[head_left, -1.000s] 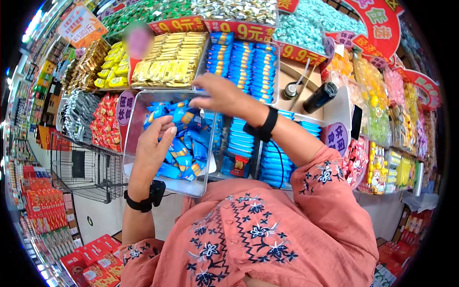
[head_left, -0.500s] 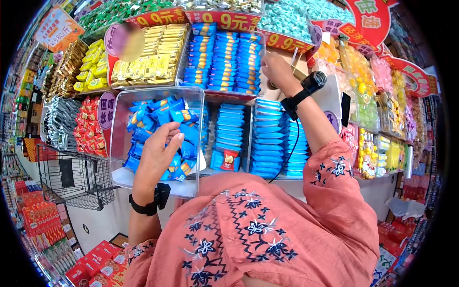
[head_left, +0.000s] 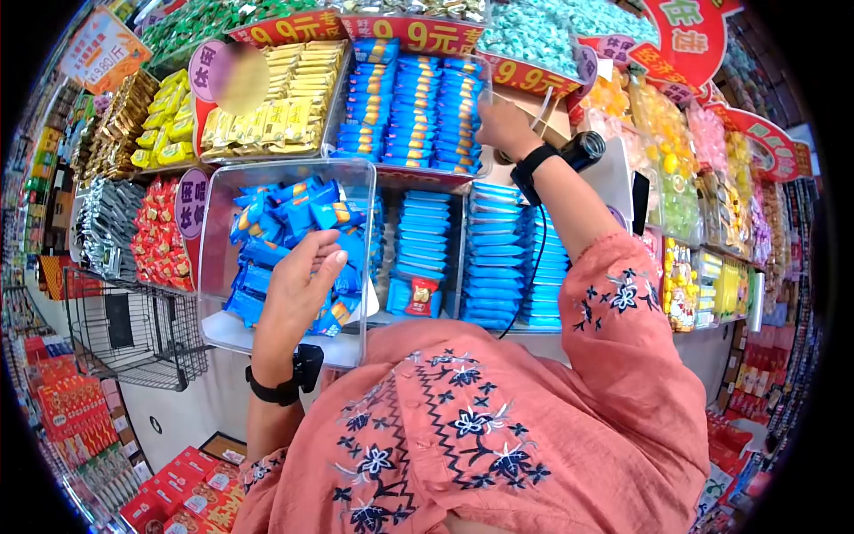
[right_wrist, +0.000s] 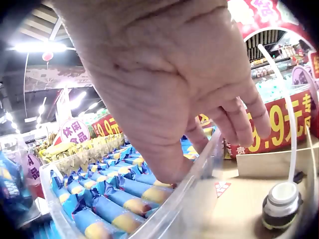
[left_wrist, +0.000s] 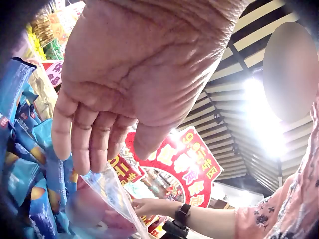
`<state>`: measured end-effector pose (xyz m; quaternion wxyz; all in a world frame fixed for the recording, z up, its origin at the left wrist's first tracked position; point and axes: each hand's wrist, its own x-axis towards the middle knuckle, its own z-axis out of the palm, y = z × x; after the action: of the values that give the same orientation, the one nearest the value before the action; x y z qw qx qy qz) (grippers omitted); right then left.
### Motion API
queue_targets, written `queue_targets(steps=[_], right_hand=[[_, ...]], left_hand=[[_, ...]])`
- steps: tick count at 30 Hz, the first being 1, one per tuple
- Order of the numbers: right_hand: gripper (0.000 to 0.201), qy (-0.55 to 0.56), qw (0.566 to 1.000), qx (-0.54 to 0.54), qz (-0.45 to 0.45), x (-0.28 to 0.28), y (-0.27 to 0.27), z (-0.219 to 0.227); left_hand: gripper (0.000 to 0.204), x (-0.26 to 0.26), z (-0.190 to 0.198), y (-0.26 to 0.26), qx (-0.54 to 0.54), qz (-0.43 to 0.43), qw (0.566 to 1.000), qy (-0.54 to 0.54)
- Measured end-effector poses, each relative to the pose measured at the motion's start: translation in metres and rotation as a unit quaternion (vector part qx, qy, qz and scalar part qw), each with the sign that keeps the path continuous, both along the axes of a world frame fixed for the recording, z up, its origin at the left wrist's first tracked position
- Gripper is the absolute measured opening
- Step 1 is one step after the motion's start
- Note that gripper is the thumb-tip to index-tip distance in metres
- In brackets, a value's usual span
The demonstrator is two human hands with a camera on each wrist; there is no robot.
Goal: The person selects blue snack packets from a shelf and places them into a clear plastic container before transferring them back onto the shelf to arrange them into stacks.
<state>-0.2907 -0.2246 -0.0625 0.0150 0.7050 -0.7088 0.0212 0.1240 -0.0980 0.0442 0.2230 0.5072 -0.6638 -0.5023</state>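
My left hand (head_left: 298, 285) hangs over a clear plastic box (head_left: 283, 345), fingers extended and loosely together, thumb apart. Loose blue snack packets (head_left: 258, 254) lie jumbled in this box. In the left wrist view the fingertips (left_wrist: 98, 162) are right beside the packets. My right hand (head_left: 509, 129) is at the right rim of a clear bin (right_wrist: 172, 211) behind. There, blue packets with a yellow-brown picture (right_wrist: 132, 191) stand in neat rows. In the right wrist view the thumb (right_wrist: 172, 169) points down over the rim; other fingers extend beyond the wall.
Bins of light-blue packets (head_left: 498, 258) stand in front of me, a red packet (head_left: 422, 292) among them. Yellow packets (head_left: 276, 111) fill a bin behind left. A black cylinder (head_left: 583, 151) and a small jar with a straw (right_wrist: 281, 204) stand right. A wire cart (head_left: 133, 325) stands left.
My right hand has moved right, from above the clear box to the far bin's right rim. The left hand has stayed over the box. The head view has shifted slightly.
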Motion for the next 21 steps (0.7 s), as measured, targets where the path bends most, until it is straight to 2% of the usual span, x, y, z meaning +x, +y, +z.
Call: queue_targets(steps=[2,8,11,14,21], right_hand=[[0.032,0.005,0.999,-0.031,0.006,-0.007,-0.011,-0.020],[0.026,0.008,1.000,0.023,0.016,-0.010,-0.021,-0.017],[0.020,-0.036,0.997,-0.019,0.070,-0.017,-0.014,-0.017],[0.019,-0.025,0.998,0.002,0.055,-0.014,-0.015,-0.015],[0.019,-0.006,1.000,-0.014,-0.012,-0.015,-0.028,-0.053]], left_hand=[[0.036,0.001,-0.002,0.001,-0.002,0.000,1.000,0.000],[0.036,0.002,-0.004,0.003,0.000,0.002,1.000,-0.006],[0.036,0.004,-0.007,0.003,0.002,0.004,1.000,-0.012],[0.036,0.003,-0.006,0.003,0.005,0.002,1.000,-0.016],[0.035,0.003,-0.006,0.005,0.008,0.006,1.000,-0.008]])
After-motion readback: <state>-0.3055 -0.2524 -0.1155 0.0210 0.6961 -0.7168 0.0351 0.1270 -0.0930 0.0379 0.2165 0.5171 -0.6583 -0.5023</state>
